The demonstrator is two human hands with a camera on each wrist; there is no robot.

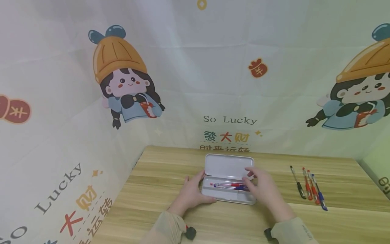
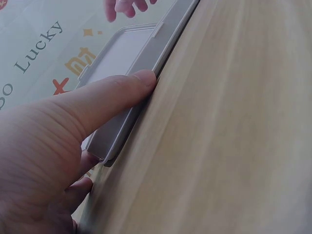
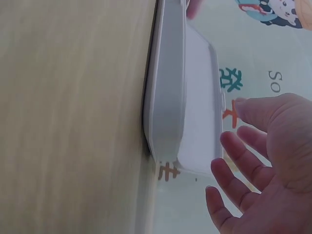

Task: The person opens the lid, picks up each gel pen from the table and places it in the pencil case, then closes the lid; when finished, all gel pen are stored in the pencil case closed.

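Note:
A pale pencil case (image 1: 228,201) stands on the wooden table with its lid (image 1: 229,166) raised. Inside it lie red and blue pens (image 1: 234,185). My left hand (image 1: 191,194) grips the case's left end; in the left wrist view, its thumb presses on the front wall of the case (image 2: 117,127). Above the right end of the case is my right hand (image 1: 264,189), holding nothing. The right wrist view shows that hand (image 3: 263,161) with fingers spread and slightly bent, beside the case (image 3: 168,87) and its lid.
To the right of the case, several pens lie on the table (image 1: 341,179): a black pen (image 1: 300,188), two red pens (image 1: 308,188) and a blue pen (image 1: 320,196). A printed cloth (image 1: 182,67) hangs behind the table and along its left side.

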